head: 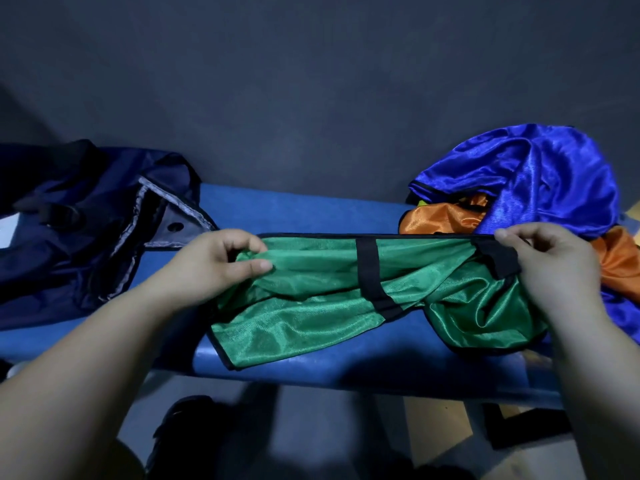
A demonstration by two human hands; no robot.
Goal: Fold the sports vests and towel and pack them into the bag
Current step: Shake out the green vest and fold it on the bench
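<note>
A shiny green sports vest point(332, 292) with black trim and black straps is stretched across the blue bench point(298, 206). My left hand point(214, 265) pinches its left end between thumb and fingers. My right hand point(550, 268) pinches its upper right corner by a black strap. The vest's lower part sags in folds onto the bench. A dark navy bag point(79, 223), open with a grey-lined flap, lies at the left end of the bench.
A heap of loose vests sits at the right end: a bright blue one point(533, 178) on top, orange ones point(443, 216) beneath. A dark wall rises right behind the bench. Floor and dark shoes point(194, 431) show below the front edge.
</note>
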